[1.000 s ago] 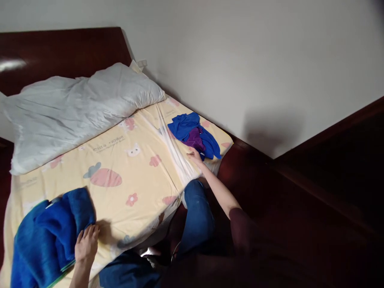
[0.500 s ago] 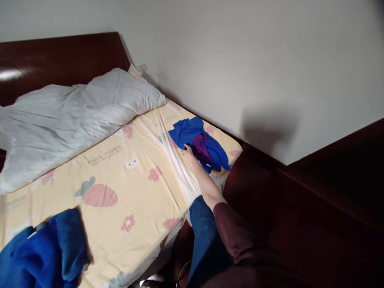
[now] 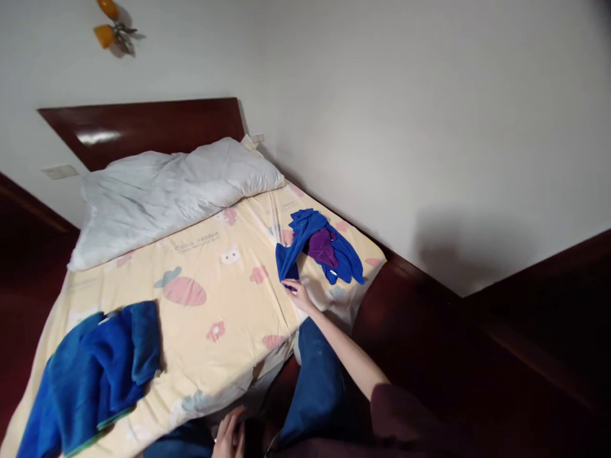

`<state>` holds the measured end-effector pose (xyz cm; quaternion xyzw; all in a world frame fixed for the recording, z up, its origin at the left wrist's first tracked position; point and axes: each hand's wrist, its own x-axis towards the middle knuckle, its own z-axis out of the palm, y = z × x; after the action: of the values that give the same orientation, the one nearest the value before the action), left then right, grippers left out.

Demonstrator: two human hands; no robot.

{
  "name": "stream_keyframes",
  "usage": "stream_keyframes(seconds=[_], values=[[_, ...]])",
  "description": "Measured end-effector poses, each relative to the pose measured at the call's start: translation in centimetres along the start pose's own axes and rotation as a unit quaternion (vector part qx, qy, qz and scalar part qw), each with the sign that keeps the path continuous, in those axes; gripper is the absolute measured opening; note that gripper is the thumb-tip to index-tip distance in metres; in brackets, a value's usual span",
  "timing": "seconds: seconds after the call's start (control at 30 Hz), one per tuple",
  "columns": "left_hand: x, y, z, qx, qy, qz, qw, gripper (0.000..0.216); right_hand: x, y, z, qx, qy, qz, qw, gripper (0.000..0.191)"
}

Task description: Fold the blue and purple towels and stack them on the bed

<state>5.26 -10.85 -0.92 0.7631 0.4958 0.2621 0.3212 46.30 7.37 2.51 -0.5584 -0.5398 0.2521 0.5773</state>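
Observation:
My right hand (image 3: 298, 293) reaches across the yellow cartoon-print bed sheet (image 3: 214, 299) and pinches a corner of the crumpled blue and purple garment (image 3: 319, 248), stretching it toward me. My left hand (image 3: 230, 436) is low at the bottom edge of the view, near my blue-jeaned leg (image 3: 317, 381) and off the bed. Its fingers look loosely curled and I cannot make out anything in them. A blue towel with a green edge (image 3: 90, 375) lies bunched at the near left of the bed.
A white duvet (image 3: 167, 191) is heaped against the dark wooden headboard (image 3: 138, 127). A white wall (image 3: 405, 127) runs along the bed's far side. Dark wooden furniture (image 3: 525, 343) fills the right. A wall lamp (image 3: 112, 25) hangs above the headboard.
My right hand has taken hold of the blue garment's corner and drawn it toward me. My left hand left the blue towel and dropped to my lap. The view tilted up.

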Motion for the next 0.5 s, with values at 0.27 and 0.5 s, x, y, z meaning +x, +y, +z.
stream_keyframes(seconds=[0.27, 0.5], values=[[1.4, 3.5, -0.2, -0.078, 0.045, -0.061, 0.994, 0.048, -16.7, -8.0, 10.3, 0.091, -0.157, 0.043, 0.982, 0.025], [1.3, 5.0, -1.6, -0.094, 0.163, -0.098, 0.977, 0.045, -23.7, -14.4, 14.8, 0.177, -0.232, 0.082, 0.953, 0.027]])
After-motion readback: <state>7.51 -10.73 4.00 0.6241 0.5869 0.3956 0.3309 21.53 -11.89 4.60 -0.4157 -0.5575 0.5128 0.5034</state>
